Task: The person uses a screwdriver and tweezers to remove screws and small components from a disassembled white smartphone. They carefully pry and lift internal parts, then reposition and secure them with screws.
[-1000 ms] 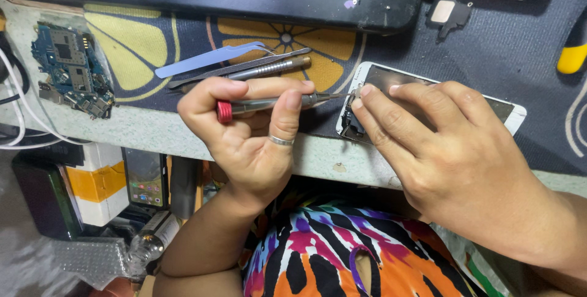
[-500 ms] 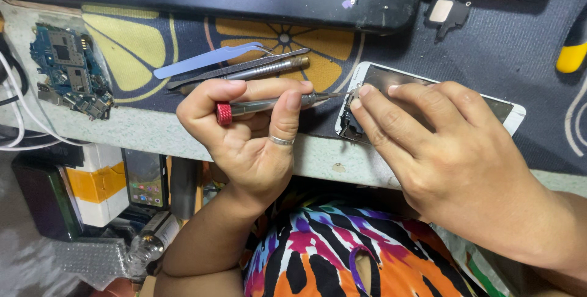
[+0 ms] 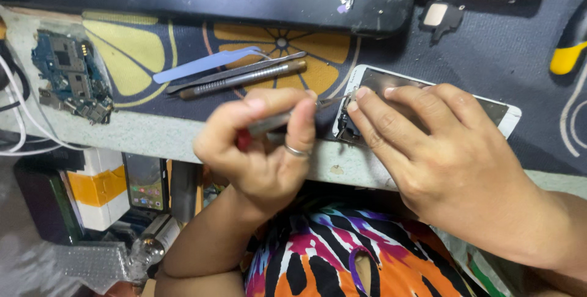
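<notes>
Phone (image 3: pixel 495 110) (white, flat) pressed under right hand (image 3: pixel 440 156); left hand (image 3: pixel 263 144) pinches a seemingly metal, blurred screwdriver (image 3: pixel 275 121).

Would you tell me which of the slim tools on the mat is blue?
The flat pry tool, farthest up-left; the tweezers and metal-handled tool beside it are grey metal.

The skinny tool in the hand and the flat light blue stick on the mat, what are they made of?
The thin grey screwdriver with a red collar, in the left hand's grip, looks like metal: dull grey with a slight sheen, though motion blur leaves this open. The flat light blue pry stick looks like plastic: an even matte colour, thin and smooth, with no shine.
</notes>
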